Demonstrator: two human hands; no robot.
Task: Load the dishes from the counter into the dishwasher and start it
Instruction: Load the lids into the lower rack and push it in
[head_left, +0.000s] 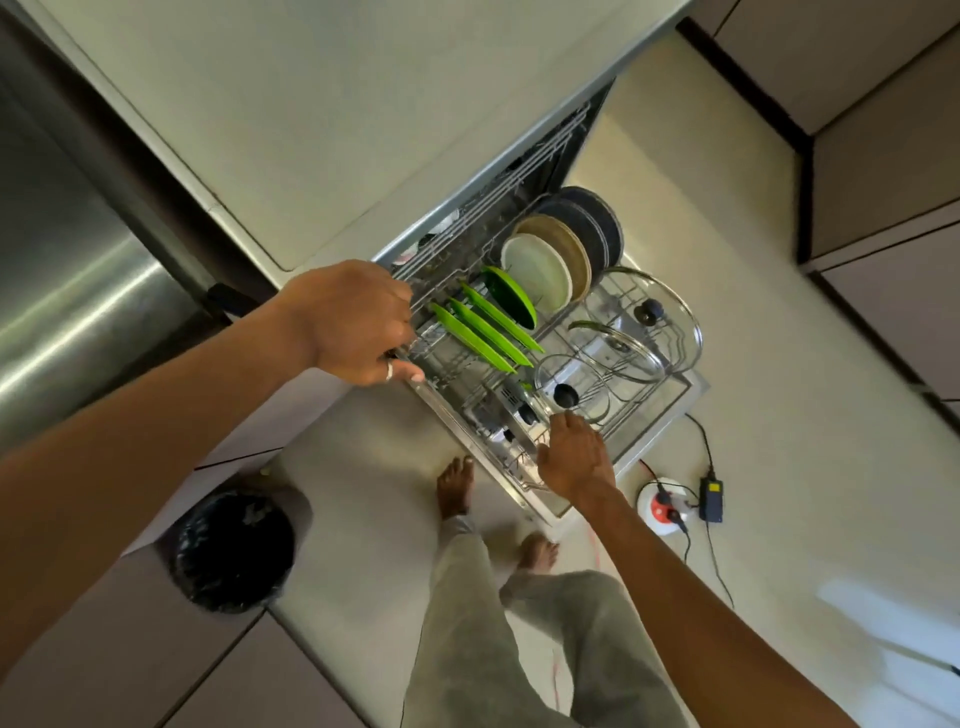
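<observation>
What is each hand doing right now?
Left hand: grips the rack at its side.
Right hand: on the rack's front edge; grip cannot be told.

Four green plates (488, 332), four round plates (535, 270), three glass lids (670, 301).

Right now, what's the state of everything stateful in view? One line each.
Grey dishwasher door: open, folded down.
Wire lower rack: pulled out, loaded.
Four green plates: upright in tines.
Clear glass lids: lying tilted in rack.
Left hand: grips rack rim.
Right hand: on rack front; grip unclear.
Black-lined round bin: uncovered.
</observation>
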